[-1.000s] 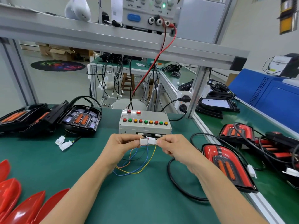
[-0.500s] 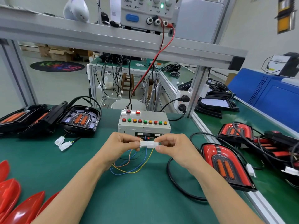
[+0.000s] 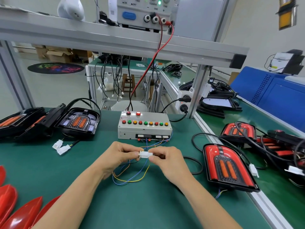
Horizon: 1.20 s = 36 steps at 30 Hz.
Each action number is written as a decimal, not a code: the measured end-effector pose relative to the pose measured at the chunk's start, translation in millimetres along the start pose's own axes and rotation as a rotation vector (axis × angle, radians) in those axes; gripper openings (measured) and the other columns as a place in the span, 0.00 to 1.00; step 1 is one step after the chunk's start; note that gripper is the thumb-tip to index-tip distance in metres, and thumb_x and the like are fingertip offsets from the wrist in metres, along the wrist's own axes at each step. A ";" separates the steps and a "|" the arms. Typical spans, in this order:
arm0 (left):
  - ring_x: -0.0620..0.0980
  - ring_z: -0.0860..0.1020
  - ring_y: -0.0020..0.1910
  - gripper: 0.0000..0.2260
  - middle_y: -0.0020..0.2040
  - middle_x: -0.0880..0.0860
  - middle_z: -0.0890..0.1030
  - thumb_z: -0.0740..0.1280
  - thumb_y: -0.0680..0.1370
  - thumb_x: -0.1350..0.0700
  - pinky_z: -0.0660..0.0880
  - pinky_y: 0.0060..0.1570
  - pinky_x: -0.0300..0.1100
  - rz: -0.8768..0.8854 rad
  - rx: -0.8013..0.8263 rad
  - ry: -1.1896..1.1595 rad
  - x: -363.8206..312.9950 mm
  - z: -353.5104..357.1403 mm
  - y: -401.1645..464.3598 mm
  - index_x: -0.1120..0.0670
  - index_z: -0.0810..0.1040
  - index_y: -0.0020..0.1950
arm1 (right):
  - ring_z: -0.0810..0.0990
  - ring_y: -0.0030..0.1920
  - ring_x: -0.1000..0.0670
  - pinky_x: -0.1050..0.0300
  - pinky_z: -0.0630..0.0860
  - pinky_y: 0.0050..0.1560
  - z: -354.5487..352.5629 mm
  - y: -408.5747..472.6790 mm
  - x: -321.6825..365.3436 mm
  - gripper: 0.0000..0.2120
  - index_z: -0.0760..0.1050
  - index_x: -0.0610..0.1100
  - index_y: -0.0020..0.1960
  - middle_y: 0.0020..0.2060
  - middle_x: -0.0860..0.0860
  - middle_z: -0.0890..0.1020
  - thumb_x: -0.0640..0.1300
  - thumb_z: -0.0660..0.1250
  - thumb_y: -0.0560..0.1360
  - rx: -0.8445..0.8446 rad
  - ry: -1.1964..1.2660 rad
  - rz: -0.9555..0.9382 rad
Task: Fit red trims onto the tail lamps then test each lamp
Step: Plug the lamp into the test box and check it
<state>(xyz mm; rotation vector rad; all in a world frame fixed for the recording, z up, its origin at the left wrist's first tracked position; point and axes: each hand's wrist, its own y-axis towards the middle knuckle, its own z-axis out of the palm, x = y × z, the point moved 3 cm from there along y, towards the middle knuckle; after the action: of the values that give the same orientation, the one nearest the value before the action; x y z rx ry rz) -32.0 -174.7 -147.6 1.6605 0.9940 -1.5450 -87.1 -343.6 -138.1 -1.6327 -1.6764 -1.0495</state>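
My left hand [image 3: 121,154] and my right hand [image 3: 166,158] pinch a pair of white connectors [image 3: 144,154] pressed together above the green mat, just in front of the grey test box [image 3: 144,128]. Thin blue, orange and yellow wires [image 3: 130,176] loop from the connectors back to the box. A tail lamp with a red trim [image 3: 227,166] lies to my right, its black cable [image 3: 194,164] running toward my right hand. An untrimmed black lamp [image 3: 79,122] sits at the left. Loose red trims [image 3: 21,212] lie at the lower left.
More trimmed lamps and cables [image 3: 264,139] pile at the right beyond the aluminium bench rail [image 3: 257,200]. Two loose white plugs [image 3: 60,147] lie by the left lamp. A power supply [image 3: 145,12] stands on the overhead shelf, its red lead [image 3: 155,53] dropping to the test box.
The two white connector halves, slightly apart a second ago, are now pushed together between my fingers. Both hands stayed in the same place above the mat.
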 end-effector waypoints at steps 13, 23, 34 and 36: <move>0.44 0.68 0.27 0.06 0.33 0.57 0.82 0.70 0.73 0.66 0.66 0.28 0.33 -0.046 -0.045 0.058 13.3 0.4 13.0 0.59 0.84 0.39 | 0.77 0.45 0.47 0.53 0.73 0.50 5.8 -1.2 -2.8 0.09 0.81 0.48 0.55 0.44 0.50 0.82 0.43 0.66 0.78 -0.055 -0.262 -0.022; 0.45 0.71 0.29 0.07 0.34 0.54 0.82 0.72 0.72 0.64 0.69 0.32 0.33 -0.035 -0.154 0.156 16.6 9.1 19.6 0.53 0.85 0.37 | 0.71 0.61 0.49 0.57 0.65 0.60 -1.3 -9.0 -0.4 0.16 0.72 0.49 0.68 0.61 0.52 0.76 0.45 0.59 0.82 -0.067 -0.523 -0.073; 0.38 0.71 0.25 0.08 0.33 0.43 0.78 0.72 0.71 0.61 0.69 0.31 0.36 0.105 -0.326 0.396 8.4 14.4 12.0 0.48 0.83 0.39 | 0.69 0.67 0.40 0.48 0.65 0.66 -146.2 -66.8 -49.4 0.22 0.70 0.40 0.70 0.66 0.40 0.73 0.43 0.66 0.77 -0.588 -0.509 0.309; 0.37 0.71 0.27 0.08 0.31 0.39 0.77 0.72 0.72 0.62 0.68 0.33 0.36 0.120 -0.319 0.418 6.0 17.1 10.1 0.48 0.82 0.40 | 0.68 0.69 0.39 0.44 0.66 0.66 -164.1 -76.7 -70.9 0.26 0.66 0.39 0.73 0.69 0.38 0.71 0.48 0.64 0.78 -0.567 -0.499 0.491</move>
<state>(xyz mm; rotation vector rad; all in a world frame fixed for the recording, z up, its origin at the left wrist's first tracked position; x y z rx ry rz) -31.6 -194.0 -155.4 1.8040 1.2519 -0.9190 -176.3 -515.6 -121.4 -2.6822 -1.1728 -0.9561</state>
